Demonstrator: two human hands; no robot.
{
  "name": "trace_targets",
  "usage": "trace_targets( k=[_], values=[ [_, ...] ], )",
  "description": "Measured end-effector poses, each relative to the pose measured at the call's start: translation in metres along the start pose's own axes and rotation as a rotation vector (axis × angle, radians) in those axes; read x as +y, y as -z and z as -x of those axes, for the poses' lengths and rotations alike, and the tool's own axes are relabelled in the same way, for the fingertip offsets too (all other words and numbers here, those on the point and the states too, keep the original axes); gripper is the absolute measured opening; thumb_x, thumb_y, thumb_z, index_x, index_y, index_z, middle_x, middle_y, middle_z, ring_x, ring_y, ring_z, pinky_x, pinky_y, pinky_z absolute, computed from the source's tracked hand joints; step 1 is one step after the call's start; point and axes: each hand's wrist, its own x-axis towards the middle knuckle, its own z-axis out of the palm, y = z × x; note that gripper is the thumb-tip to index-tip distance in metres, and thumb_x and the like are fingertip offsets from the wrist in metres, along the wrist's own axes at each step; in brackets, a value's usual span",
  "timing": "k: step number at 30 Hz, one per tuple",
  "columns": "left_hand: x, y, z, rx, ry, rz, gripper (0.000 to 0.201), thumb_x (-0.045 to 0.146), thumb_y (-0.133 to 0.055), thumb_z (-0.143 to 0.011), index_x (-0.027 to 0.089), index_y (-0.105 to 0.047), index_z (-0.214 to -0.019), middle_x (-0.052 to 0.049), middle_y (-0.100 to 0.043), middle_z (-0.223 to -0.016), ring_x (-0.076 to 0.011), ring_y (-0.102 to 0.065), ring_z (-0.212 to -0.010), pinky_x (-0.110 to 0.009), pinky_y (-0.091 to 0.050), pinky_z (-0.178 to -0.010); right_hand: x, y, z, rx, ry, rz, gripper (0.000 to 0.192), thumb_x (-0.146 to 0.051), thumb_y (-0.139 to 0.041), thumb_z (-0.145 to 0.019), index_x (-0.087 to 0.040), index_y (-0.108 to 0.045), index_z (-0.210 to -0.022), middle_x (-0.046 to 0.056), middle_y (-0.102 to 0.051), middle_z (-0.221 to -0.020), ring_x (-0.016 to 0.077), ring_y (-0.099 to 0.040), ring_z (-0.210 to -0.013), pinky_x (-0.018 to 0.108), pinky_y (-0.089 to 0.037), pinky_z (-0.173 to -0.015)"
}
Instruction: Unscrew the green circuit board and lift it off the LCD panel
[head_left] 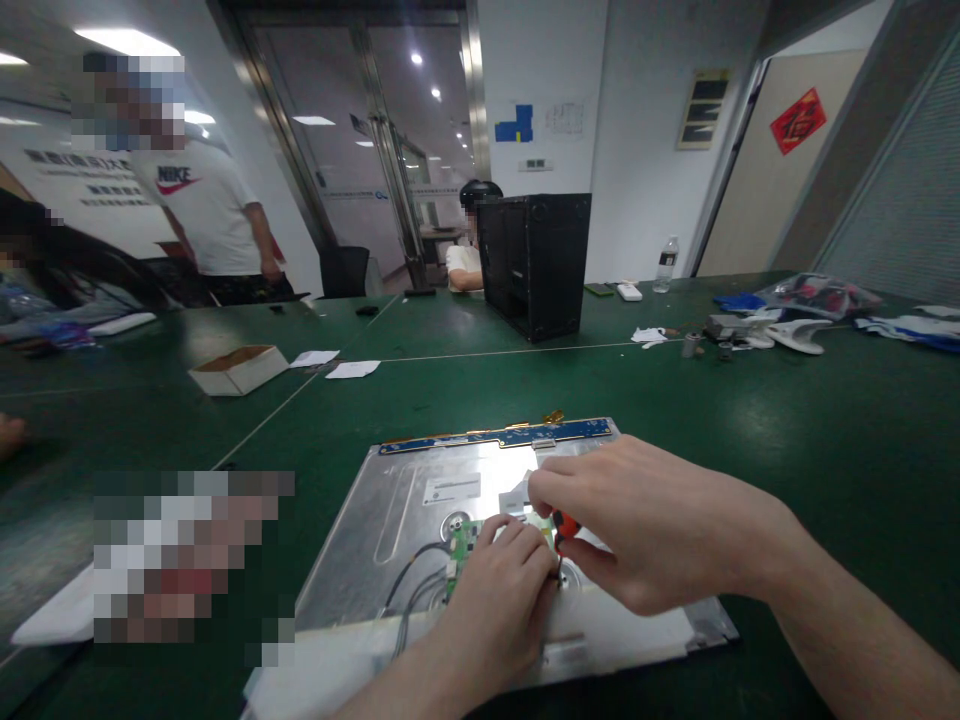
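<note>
1 green circuit bd (pixel 463 540), on back of silver flat display panel (pixel 352 545), approx. centre; dark cables (pixel 409 585) run from bd's L side. L hand (pixel 514 560) lies over bd, fingers bent and close tog.; can't tell if it grips anything. R hand (pixel 637 525) closed round red/blk screwdriver (pixel 567 524), shaft pointing down at bd's R side, next to L fingers. Panel also has: 1 wht label (pixel 451 489); 1 long blue PCB strip (pixel 517 435), far edge. Panel lies on green table (pixel 427 395). Beyond: open-top box (pixel 240 372), L; blk PC case (pixel 555 265), upright, ctr; plastic bottle (pixel 666 268), R. Standing person, wht T-shirt (pixel 214 215), far L; seated person (pixel 463 268) partly hidden behind case.
</note>
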Motion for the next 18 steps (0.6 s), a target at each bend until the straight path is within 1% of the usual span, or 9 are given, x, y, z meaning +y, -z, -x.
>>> trace_targets(
  k=[2,5,8,10,12,14,16,18],
  values=[
    [0.0,0.0001,-0.0003,0.005,-0.005,-0.01,0.019,0.013,-0.049,-0.088,0.022,-0.061,-0.1,-0.005,-0.066,-0.101,-0.0245,-0.057,-0.098,-0.045,-0.039,-0.094,-0.0003,-0.001,-0.0005,0.007,0.003,0.01,0.002,-0.019,-0.053,-0.084,-0.019,-0.053,-0.086,0.003,-0.067,-0.083,0.0172,-0.059,-0.07,0.029,-0.032,-0.056],
    [0.0002,0.0001,0.0001,0.011,0.003,-0.011,0.02,0.012,-0.049,-0.087,0.022,-0.062,-0.098,-0.005,-0.066,-0.099,-0.0247,-0.057,-0.097,-0.045,-0.04,-0.094,-0.0013,-0.0012,-0.003,0.009,-0.031,0.031,0.003,-0.019,-0.052,-0.086,-0.02,-0.054,-0.089,0.002,-0.067,-0.08,0.017,-0.06,-0.069,0.029,-0.03,-0.055],
    [0.0002,-0.0006,0.0008,0.015,0.009,0.012,0.02,0.01,-0.049,-0.086,0.022,-0.063,-0.095,-0.005,-0.066,-0.1,-0.0252,-0.056,-0.097,-0.047,-0.039,-0.094,-0.0027,0.0,-0.0053,-0.003,-0.072,0.049,0.007,-0.026,-0.054,-0.09,-0.02,-0.058,-0.088,0.002,-0.067,-0.076,0.0173,-0.06,-0.067,0.029,-0.028,-0.055],
    [0.0,-0.0012,0.001,0.016,0.008,0.029,0.022,0.009,-0.048,-0.086,0.022,-0.062,-0.098,-0.005,-0.066,-0.104,-0.0258,-0.056,-0.099,-0.048,-0.039,-0.094,-0.0036,0.0008,-0.0052,-0.013,-0.087,0.052,0.012,-0.03,-0.054,-0.091,-0.02,-0.06,-0.085,0.002,-0.066,-0.073,0.0176,-0.06,-0.067,0.029,-0.028,-0.055],
    [-0.0003,-0.0015,0.0008,0.022,0.007,0.036,0.022,0.009,-0.048,-0.086,0.021,-0.061,-0.101,-0.006,-0.065,-0.106,-0.0262,-0.056,-0.101,-0.048,-0.039,-0.094,-0.0041,0.0012,-0.0037,-0.015,-0.075,0.04,0.011,-0.029,-0.054,-0.089,-0.02,-0.06,-0.085,0.002,-0.066,-0.074,0.0178,-0.06,-0.068,0.029,-0.029,-0.056],
    [-0.0005,-0.0012,0.0002,0.022,0.011,0.032,0.018,0.011,-0.049,-0.086,0.02,-0.06,-0.098,-0.006,-0.065,-0.103,-0.0262,-0.056,-0.101,-0.047,-0.039,-0.094,-0.004,0.0011,-0.0014,-0.01,-0.03,0.019,0.007,-0.025,-0.056,-0.086,-0.019,-0.057,-0.088,0.003,-0.066,-0.08,0.0177,-0.059,-0.069,0.029,-0.03,-0.055],
    [-0.0004,-0.0004,-0.0004,0.01,0.012,0.023,0.015,0.011,-0.05,-0.086,0.02,-0.06,-0.093,-0.006,-0.065,-0.098,-0.0259,-0.056,-0.101,-0.046,-0.038,-0.095,-0.0035,0.0008,0.0003,-0.006,0.015,0.006,0.009,-0.021,-0.057,-0.082,-0.019,-0.054,-0.09,0.003,-0.065,-0.084,0.0173,-0.059,-0.07,0.029,-0.031,-0.054],
    [0.0001,0.0007,-0.0006,0.002,0.015,0.015,0.014,0.012,-0.05,-0.086,0.02,-0.06,-0.092,-0.006,-0.065,-0.097,-0.0258,-0.056,-0.102,-0.046,-0.038,-0.096,-0.0031,0.0001,0.0003,-0.005,0.032,0.007,0.012,-0.016,-0.057,-0.08,-0.019,-0.052,-0.091,0.002,-0.065,-0.086,0.0167,-0.059,-0.07,0.028,-0.031,-0.054]
  ],
)
